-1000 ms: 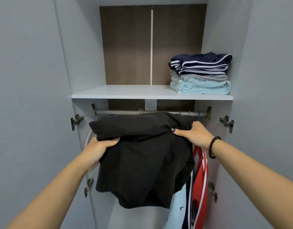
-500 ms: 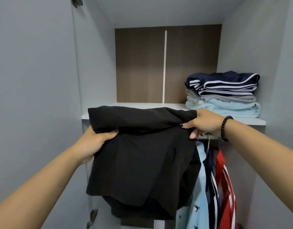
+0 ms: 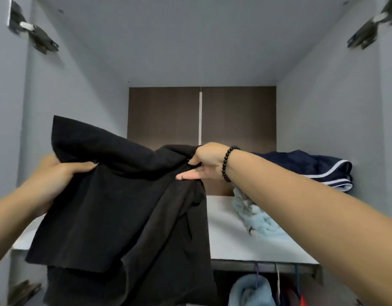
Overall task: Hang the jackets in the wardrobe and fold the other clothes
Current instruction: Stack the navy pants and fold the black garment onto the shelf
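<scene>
A folded black garment [image 3: 124,213] hangs between my two hands in front of the wardrobe's upper compartment. My left hand [image 3: 56,180] grips its left top edge, thumb on the front. My right hand [image 3: 206,164], with a black bead bracelet on the wrist, pinches the right top edge, one finger stretched out. The garment's upper part is level with the space above the white shelf [image 3: 245,239]; its lower part droops in front of the shelf's left half and below its edge.
A stack of folded clothes lies at the shelf's right: a navy piece with white stripes [image 3: 312,168] on top, a light blue one [image 3: 256,217] beneath. Under the shelf a rail [image 3: 263,267] carries hangers with a light blue jacket [image 3: 250,290] and others. Door hinges [image 3: 36,38] stick out.
Both hands have lifted the black garment from the rail's height up to the shelf compartment. The view has tilted upward, so the wardrobe ceiling and top hinges now show.
</scene>
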Motion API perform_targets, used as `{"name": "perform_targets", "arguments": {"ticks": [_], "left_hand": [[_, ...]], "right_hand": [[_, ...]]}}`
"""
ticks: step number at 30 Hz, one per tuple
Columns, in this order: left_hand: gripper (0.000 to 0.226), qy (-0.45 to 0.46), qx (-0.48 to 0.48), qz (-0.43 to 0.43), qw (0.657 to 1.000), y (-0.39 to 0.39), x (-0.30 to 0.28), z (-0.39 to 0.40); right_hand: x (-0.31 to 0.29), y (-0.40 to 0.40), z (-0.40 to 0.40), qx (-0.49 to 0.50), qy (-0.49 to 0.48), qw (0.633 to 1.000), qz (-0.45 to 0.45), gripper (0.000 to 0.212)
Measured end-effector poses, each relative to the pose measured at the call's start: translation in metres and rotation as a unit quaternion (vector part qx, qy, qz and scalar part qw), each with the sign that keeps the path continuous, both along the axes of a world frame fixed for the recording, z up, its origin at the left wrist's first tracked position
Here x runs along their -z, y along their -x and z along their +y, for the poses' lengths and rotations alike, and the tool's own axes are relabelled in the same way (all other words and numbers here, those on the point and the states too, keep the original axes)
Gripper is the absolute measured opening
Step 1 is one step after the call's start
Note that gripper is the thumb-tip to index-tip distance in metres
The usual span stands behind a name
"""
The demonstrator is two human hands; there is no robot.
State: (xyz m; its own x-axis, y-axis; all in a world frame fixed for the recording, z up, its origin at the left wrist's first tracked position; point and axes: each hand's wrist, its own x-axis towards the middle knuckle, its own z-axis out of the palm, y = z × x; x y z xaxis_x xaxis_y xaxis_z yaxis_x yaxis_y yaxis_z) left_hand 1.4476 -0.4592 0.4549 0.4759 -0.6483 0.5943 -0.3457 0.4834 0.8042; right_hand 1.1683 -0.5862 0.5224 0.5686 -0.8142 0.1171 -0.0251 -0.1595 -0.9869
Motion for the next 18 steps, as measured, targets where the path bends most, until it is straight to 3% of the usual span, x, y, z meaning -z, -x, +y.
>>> {"name": "perform_targets", "arguments": {"ticks": [3, 6, 9, 12, 14, 16, 18], "left_hand": [[0.055, 0.015, -0.023, 0.044, 0.999, -0.040, -0.034, -0.026], [0.045, 0.049, -0.059, 0.025, 0.997, -0.047, -0.074, -0.049], [0.038, 0.108, -0.075, -0.031, 0.991, 0.019, -0.104, -0.062], [0.025, 0.165, -0.070, -0.086, 0.980, 0.091, -0.117, -0.087], [0.020, 0.186, -0.069, -0.142, 0.970, 0.143, -0.122, -0.115], [0.021, 0.182, -0.098, -0.227, 0.952, 0.199, -0.124, -0.142], [0.021, 0.160, -0.118, -0.338, 0.920, 0.256, -0.118, -0.164]], "right_hand": [[-0.043, -0.021, -0.025, -0.054, 0.002, 0.995, -0.084, 0.041], [-0.086, -0.024, -0.048, -0.045, 0.011, 0.989, -0.137, 0.050], [-0.117, -0.007, -0.075, 0.013, 0.014, 0.986, -0.167, 0.046], [-0.132, 0.030, -0.107, 0.051, 0.012, 0.974, -0.219, 0.030], [-0.135, 0.065, -0.132, 0.088, 0.004, 0.965, -0.247, 0.038], [-0.130, 0.106, -0.149, 0.116, 0.016, 0.966, -0.232, 0.044], [-0.124, 0.142, -0.153, 0.169, 0.092, 0.971, -0.139, 0.022]]}}
